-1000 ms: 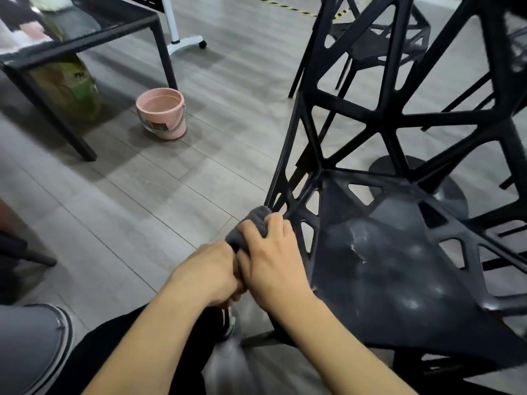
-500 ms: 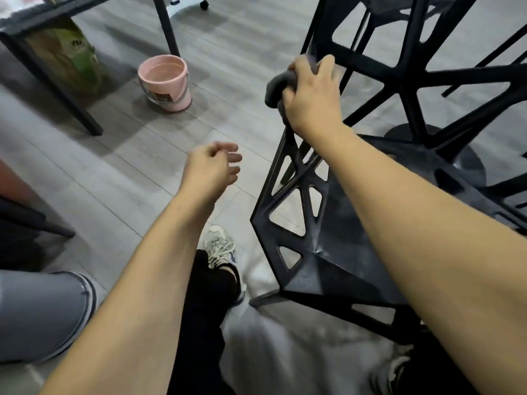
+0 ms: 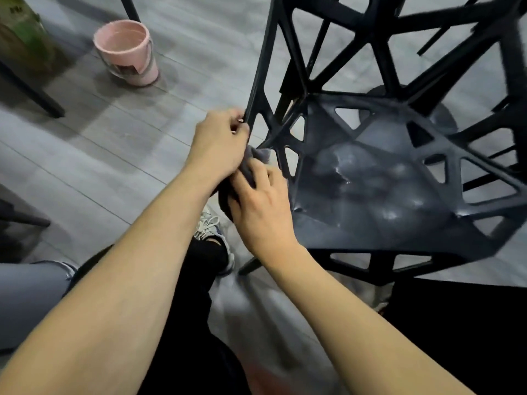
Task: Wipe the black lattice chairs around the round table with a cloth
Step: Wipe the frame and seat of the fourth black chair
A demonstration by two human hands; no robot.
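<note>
A black lattice chair (image 3: 379, 178) fills the right half of the view, its seat showing wet streaks. A grey cloth (image 3: 253, 162) is bunched at the chair's left front corner, between both hands. My right hand (image 3: 262, 206) grips the cloth from below against the seat edge. My left hand (image 3: 219, 143) holds the cloth's upper part, fingertips curled at the slanted backrest strut. Most of the cloth is hidden by the hands.
A pink bucket (image 3: 127, 52) stands on the grey plank floor at upper left. A dark table leg (image 3: 31, 92) and a green bag (image 3: 20, 38) are at far left. My sneaker (image 3: 209, 226) is under the chair's corner. A round table base (image 3: 439, 115) shows behind the seat.
My right hand came down with the cloth from the upper backrest strut to the seat's front corner. My left hand, free in the air before, now joins it on the cloth.
</note>
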